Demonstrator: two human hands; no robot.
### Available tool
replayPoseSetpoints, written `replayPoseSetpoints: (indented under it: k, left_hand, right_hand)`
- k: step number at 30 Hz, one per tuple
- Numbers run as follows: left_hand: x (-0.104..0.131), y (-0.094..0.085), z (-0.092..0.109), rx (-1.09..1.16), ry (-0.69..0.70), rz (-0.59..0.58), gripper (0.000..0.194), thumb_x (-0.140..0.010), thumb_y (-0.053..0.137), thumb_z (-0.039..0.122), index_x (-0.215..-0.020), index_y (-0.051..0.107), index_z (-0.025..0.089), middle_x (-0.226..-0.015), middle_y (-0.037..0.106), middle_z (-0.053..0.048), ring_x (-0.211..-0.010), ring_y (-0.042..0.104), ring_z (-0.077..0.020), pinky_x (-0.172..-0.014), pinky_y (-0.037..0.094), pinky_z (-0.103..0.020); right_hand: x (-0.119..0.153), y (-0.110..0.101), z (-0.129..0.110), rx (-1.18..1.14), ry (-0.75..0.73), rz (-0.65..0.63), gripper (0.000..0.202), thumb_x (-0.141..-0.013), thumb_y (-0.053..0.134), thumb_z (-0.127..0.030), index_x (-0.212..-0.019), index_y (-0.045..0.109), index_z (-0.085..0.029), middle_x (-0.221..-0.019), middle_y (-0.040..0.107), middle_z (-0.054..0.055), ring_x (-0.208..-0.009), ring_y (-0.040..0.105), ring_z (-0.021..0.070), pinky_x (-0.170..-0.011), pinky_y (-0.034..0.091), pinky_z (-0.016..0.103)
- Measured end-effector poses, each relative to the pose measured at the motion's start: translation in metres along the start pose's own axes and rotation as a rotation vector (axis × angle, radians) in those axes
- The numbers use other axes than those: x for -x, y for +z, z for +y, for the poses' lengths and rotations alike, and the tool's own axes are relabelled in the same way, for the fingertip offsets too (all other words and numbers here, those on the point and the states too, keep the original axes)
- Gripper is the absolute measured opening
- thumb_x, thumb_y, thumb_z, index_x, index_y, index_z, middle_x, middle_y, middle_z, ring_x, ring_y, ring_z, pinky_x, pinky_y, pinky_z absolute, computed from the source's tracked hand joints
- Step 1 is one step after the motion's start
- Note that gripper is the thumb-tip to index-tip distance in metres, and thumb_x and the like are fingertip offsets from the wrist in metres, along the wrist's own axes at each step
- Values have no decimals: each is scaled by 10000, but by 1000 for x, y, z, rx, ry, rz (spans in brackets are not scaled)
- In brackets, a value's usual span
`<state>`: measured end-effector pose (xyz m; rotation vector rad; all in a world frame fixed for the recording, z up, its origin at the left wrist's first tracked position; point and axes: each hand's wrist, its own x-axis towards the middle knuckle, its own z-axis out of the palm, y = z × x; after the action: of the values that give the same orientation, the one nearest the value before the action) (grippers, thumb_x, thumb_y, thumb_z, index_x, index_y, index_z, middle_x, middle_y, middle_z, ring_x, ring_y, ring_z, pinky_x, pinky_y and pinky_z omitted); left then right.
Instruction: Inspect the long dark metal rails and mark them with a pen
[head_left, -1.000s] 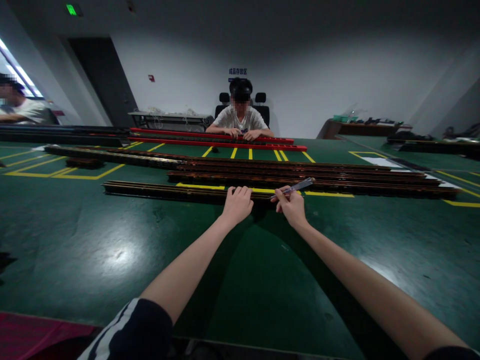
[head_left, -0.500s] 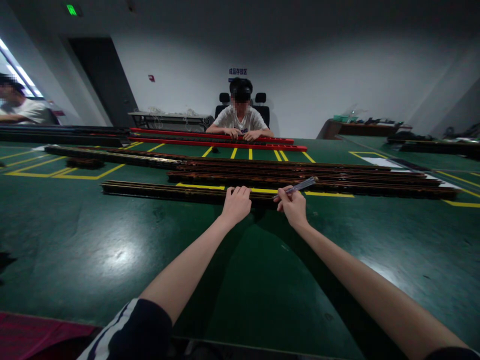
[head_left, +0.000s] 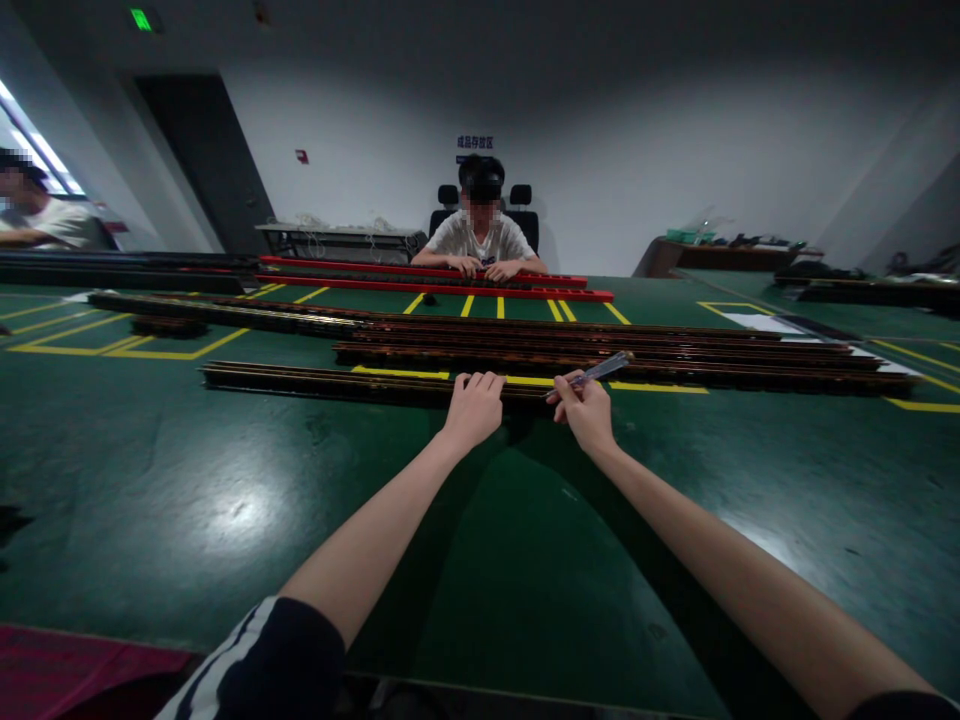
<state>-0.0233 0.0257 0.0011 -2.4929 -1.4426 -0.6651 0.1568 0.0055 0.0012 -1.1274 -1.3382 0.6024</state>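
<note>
A long dark strip [head_left: 322,384] with thin lighter lines along it lies crosswise in front of me. My left hand [head_left: 475,408] is closed over it, fingers curled across its far edge. To the right, my right hand [head_left: 586,408] pinches a slim clear-handled tool [head_left: 609,366] that looks like a screwdriver. The tool slants, its handle end up and to the right, its thin end down at the strip near its right end. Whether that tip touches the strip is too small to tell.
Just beyond lies a stack of long dark strips [head_left: 675,368] on the green table [head_left: 315,520]. Yellow tape lines [head_left: 157,352] mark the tabletop. Across the table a person [head_left: 480,240] sits with both hands on red-edged rails [head_left: 555,292]. Another person [head_left: 52,215] is at far left.
</note>
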Motion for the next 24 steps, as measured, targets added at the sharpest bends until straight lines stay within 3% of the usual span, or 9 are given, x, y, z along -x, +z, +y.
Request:
replayPoseSetpoints:
  k: [24]
  left_hand:
    - [1, -2, 0, 29, -12, -12, 421, -884, 354, 124, -1236, 583, 149, -1241, 634, -105, -1154, 564, -229, -1044, 375, -443]
  right_hand:
    - [2, 0, -6, 0, 15, 7, 483, -742, 590, -662, -737, 539, -182, -617, 627, 16, -397, 532, 99, -366, 439, 219]
